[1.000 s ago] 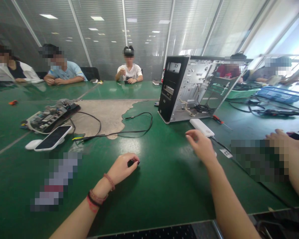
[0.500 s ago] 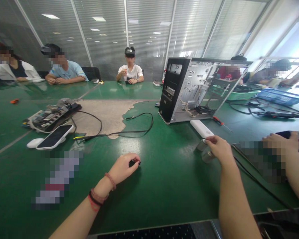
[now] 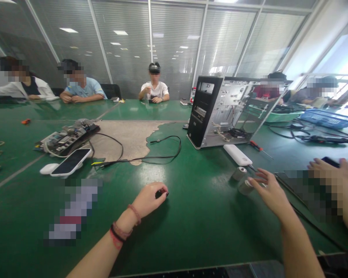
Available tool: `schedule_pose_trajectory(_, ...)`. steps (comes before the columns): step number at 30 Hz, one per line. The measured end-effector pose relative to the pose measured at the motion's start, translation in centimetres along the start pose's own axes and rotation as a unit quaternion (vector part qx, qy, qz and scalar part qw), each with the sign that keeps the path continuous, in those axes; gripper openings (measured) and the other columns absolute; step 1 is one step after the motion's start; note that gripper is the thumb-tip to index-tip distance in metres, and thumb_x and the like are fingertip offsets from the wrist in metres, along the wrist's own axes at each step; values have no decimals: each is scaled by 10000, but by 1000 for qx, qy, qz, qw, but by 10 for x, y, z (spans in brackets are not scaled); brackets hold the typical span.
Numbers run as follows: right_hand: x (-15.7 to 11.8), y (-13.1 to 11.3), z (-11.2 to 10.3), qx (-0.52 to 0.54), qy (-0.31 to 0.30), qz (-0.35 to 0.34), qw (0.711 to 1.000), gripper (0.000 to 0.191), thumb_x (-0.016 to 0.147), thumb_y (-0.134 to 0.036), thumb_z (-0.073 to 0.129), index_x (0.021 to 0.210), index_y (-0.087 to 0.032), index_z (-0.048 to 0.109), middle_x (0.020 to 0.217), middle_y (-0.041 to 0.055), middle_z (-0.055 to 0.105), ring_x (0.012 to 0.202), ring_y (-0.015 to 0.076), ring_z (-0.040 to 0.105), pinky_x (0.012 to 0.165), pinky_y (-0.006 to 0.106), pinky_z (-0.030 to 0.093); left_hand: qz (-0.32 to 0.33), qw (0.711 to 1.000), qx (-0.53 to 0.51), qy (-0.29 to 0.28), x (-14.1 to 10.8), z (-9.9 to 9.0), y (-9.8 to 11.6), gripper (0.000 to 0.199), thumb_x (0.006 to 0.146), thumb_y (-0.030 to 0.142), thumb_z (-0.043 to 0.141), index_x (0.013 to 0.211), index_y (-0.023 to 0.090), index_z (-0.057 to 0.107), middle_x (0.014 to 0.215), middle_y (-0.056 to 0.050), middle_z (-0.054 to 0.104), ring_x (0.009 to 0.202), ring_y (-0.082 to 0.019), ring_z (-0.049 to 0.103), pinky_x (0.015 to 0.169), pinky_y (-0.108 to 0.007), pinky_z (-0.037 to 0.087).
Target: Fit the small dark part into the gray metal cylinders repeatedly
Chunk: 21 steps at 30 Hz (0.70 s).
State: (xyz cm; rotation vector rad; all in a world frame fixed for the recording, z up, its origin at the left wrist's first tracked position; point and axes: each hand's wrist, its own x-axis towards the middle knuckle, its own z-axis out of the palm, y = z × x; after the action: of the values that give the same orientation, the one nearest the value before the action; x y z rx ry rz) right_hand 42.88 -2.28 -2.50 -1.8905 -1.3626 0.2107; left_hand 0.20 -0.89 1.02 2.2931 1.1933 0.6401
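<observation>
My left hand [image 3: 150, 197] rests on the green table with its fingers curled. Something dark shows inside the curl, too small and shaded to name. To the right, my right hand [image 3: 271, 190] is open with its fingers apart. Its thumb is at the top of a short metal cylinder [image 3: 244, 188]; whether it touches is hard to tell. A second metal cylinder [image 3: 239, 173] stands just behind the first. Beyond them lies a white power bank [image 3: 237, 155] with a cable at its near end.
An open computer case [image 3: 204, 112] stands behind the power bank, a screwdriver [image 3: 261, 149] beside it. At left are a phone [image 3: 72, 162], a circuit assembly [image 3: 66, 137] and a black cable [image 3: 162, 156]. A neighbour's hand [image 3: 330, 170] is at far right; other people sit around the table.
My right hand has let go of the metal cylinders, spread its fingers and drawn back slightly right. My left hand keeps its curl. The whole view has shifted slightly.
</observation>
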Motion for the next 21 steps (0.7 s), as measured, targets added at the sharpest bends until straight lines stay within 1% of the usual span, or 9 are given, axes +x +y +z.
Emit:
schedule_pose_trajectory(3, -23, 4, 5, 13, -11, -24, 1000, 744, 748, -550, 543, 1343, -161, 324, 1229, 184, 524, 1019, 292, 599, 802, 405, 515, 5, 1000, -1, 2, -1, 1, 1, 129, 830, 199, 488, 819, 186, 616, 818, -18, 650, 775, -155, 591, 747, -257, 453)
schedule_pose_trajectory(5, -34, 7, 12, -10, -20, -44, 999, 689, 771, -527, 520, 1337, -185, 325, 1220, 170, 533, 944, 279, 631, 829, 425, 504, 7, 1000, -4, 6, -2, 2, 1, 121, 825, 194, 493, 821, 188, 614, 821, -17, 652, 775, -155, 590, 745, -256, 453)
schedule_pose_trajectory(8, -42, 9, 22, -41, -25, -58, 997, 606, 798, -491, 486, 1311, -204, 339, 1144, 147, 577, 864, 271, 656, 811, 434, 507, 10, 1000, -2, 9, -3, 3, 1, 119, 819, 187, 497, 816, 188, 615, 811, -17, 653, 770, -155, 589, 738, -255, 450)
schedule_pose_trajectory(10, -44, 7, 27, -39, -21, -56, 997, 595, 804, -480, 482, 1305, -201, 325, 1085, 139, 605, 884, 279, 655, 805, 439, 509, 12, 1000, 3, 9, -3, 3, 0, 120, 818, 186, 497, 812, 188, 616, 805, -16, 653, 769, -155, 591, 738, -256, 448)
schedule_pose_trajectory(12, -46, 0, 31, -26, -28, -57, 998, 608, 802, -475, 494, 1306, -196, 302, 1057, 141, 619, 906, 284, 650, 813, 448, 505, 13, 1000, 7, 11, -3, 4, -1, 119, 819, 187, 497, 815, 190, 616, 808, -16, 653, 774, -157, 593, 743, -257, 448)
schedule_pose_trajectory(14, -48, -14, 35, 3, -56, -75, 996, 612, 805, -465, 504, 1306, -191, 282, 1063, 147, 622, 925, 280, 645, 832, 452, 498, 15, 1000, 8, 14, -4, 4, -1, 119, 818, 187, 498, 821, 190, 616, 818, -17, 655, 783, -159, 592, 753, -259, 447)
schedule_pose_trajectory(16, -49, -35, 40, 51, -106, -107, 987, 598, 815, -449, 506, 1299, -193, 266, 1069, 143, 624, 940, 267, 640, 860, 456, 487, 15, 1000, 10, 15, -4, 3, -1, 116, 812, 184, 503, 821, 189, 619, 823, -19, 657, 788, -161, 591, 756, -263, 446)
schedule_pose_trajectory(18, -49, -63, 48, 115, -160, -136, 971, 570, 826, -427, 509, 1284, -202, 254, 1061, 129, 628, 926, 249, 640, 876, 457, 479, 13, 1000, 12, 15, -4, 3, 0, 117, 809, 184, 507, 821, 187, 623, 823, -21, 657, 788, -163, 589, 753, -266, 447)
schedule_pose_trajectory(21, -48, -109, 64, 212, -230, -163, 936, 503, 839, -383, 518, 1239, -224, 261, 1038, 100, 628, 894, 221, 634, 862, 441, 480, 9, 1000, 12, 23, -4, 2, 1, 128, 815, 185, 500, 826, 186, 628, 819, -25, 657, 786, -163, 589, 744, -267, 449)
